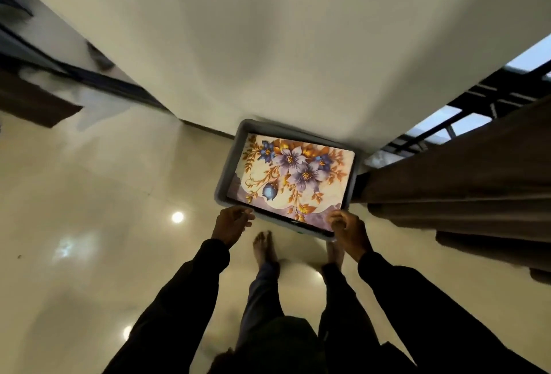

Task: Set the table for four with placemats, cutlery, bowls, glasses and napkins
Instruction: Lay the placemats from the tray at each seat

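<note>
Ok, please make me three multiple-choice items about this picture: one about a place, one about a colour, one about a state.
1. Where is the floral placemat? A in the grey bin; B on a table; C on a chair.
2. Its large flowers are: A red; B purple and blue; C green.
3. The placemat lies: A rolled; B crumpled; C flat.
Answers: 1 A, grey walls surround it on all sides; 2 B, purple petals fill its middle, with blue blooms beside them; 3 C, the whole pattern shows spread out.
</note>
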